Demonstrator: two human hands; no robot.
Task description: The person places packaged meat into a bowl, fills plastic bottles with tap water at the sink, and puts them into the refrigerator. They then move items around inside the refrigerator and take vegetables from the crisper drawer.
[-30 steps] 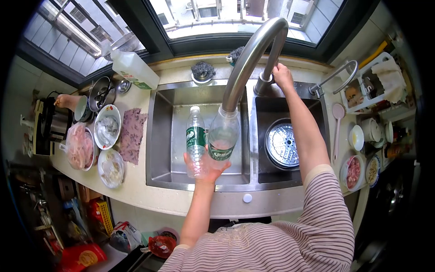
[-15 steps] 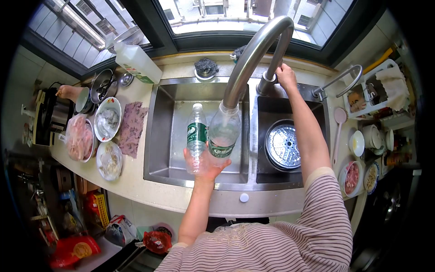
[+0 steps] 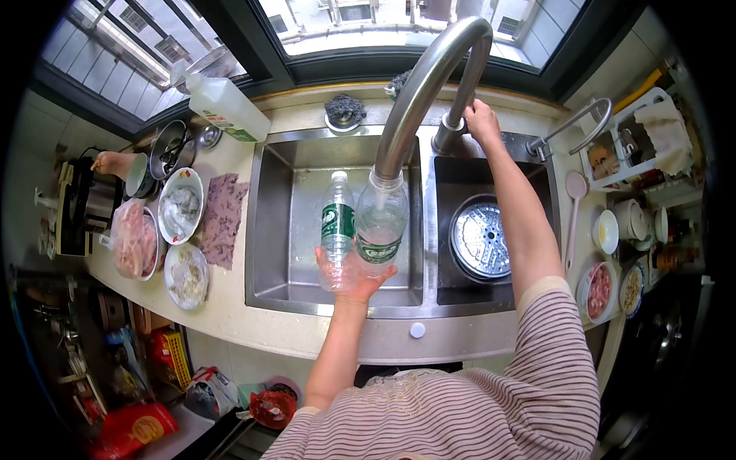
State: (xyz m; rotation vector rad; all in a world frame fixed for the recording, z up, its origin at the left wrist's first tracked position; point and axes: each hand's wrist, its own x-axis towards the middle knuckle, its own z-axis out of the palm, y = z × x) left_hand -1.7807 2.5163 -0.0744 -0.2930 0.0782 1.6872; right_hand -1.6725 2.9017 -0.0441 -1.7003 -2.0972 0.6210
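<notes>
Over the left sink basin (image 3: 299, 287), my left hand (image 3: 354, 285) is closed around two clear plastic bottles with green labels. The smaller bottle (image 3: 338, 218), white cap on, leans at the left. The larger bottle (image 3: 381, 222) is uncapped, its mouth right under the spout of the tall metal faucet (image 3: 395, 130). A pale stream shows inside its neck; the water level is hard to make out. At the faucet's base, my right hand (image 3: 481, 123) is closed at the handle, which the fingers mostly hide.
A steamer rack (image 3: 483, 238) sits in a pot in the right basin. Left of the sink are a white jug (image 3: 226, 107), a patterned cloth (image 3: 224, 222) and bowls of bagged food (image 3: 182, 203). A pink brush (image 3: 576, 184) and a bowl of meat (image 3: 598, 291) lie right.
The view has shifted slightly. Both hands keep their places on the bottles and at the faucet handle. The stream inside the larger bottle's neck shows a little more distinctly.
</notes>
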